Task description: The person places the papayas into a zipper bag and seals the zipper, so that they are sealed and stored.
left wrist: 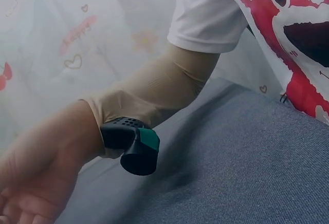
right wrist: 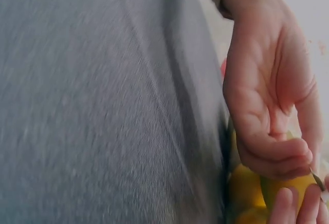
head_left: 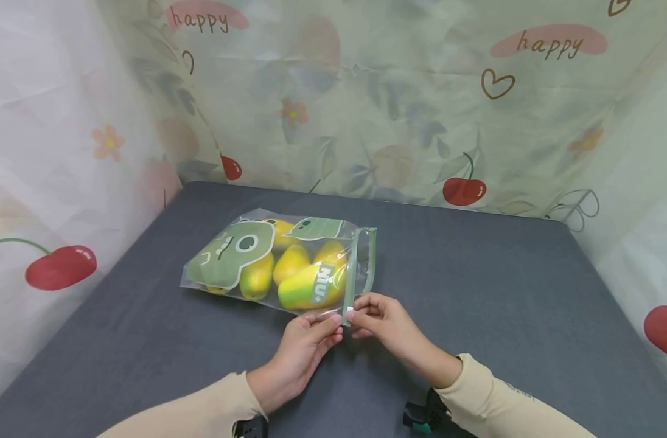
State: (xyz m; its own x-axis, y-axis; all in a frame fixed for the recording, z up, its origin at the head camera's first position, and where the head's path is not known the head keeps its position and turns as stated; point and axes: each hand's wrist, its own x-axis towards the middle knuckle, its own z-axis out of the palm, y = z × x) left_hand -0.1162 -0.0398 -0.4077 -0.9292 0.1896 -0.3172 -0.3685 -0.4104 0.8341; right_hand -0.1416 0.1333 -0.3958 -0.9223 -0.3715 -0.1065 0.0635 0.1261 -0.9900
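A clear zip bag (head_left: 246,243) with a green cartoon print lies on its side, its sealing strip (head_left: 353,267) towards the right. Several yellow-green mangoes (head_left: 311,286) show through the plastic. My left hand (head_left: 300,350) pinches the bag's near edge beside the strip, with the thumb on top. Close against it, my right hand (head_left: 391,325) pinches the near end of the strip, where a small white slider (head_left: 350,309) shows. In the right wrist view my left hand (right wrist: 272,80) reaches down to my right fingertips, with blurred yellow fruit behind.
The bag rests on a dark grey tabletop (head_left: 476,286). Patterned cloth (head_left: 366,121) hangs behind it and along both sides. Black wrist cameras (head_left: 251,427) sit at both cuffs. In the left wrist view appear the right forearm's beige sleeve (left wrist: 149,90) and a red print shirt (left wrist: 303,80).
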